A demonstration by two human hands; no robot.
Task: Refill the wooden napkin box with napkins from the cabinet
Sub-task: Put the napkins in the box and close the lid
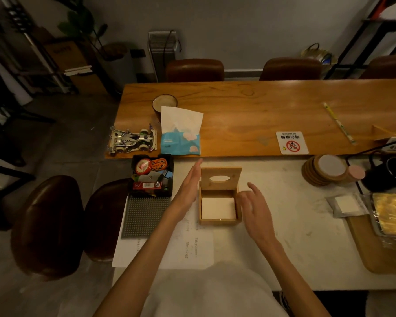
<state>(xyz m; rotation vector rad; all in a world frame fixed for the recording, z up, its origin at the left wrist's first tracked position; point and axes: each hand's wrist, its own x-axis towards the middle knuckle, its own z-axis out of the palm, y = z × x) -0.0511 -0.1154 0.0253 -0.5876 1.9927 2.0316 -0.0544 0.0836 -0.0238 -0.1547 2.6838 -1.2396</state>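
Note:
The wooden napkin box (219, 221) sits on the white table in front of me. Its hinged lid (221, 178), with an oval slot, stands tilted up at the back. A stack of white napkins (218, 208) lies inside. My left hand (189, 187) is held flat, fingers straight, just left of the box and lid, holding nothing. My right hand (254, 205) hovers at the box's right wall with fingers spread and the thumb near the rim, empty.
A blue tissue pack (180, 143) with a tissue sticking up, a toy race car (133, 140) and a black tray of small items (152, 175) lie to the left. Cork coasters (325, 170), a sachet (345, 205) and a yellow packet (390, 216) are at the right. Papers (192, 248) lie under my left arm.

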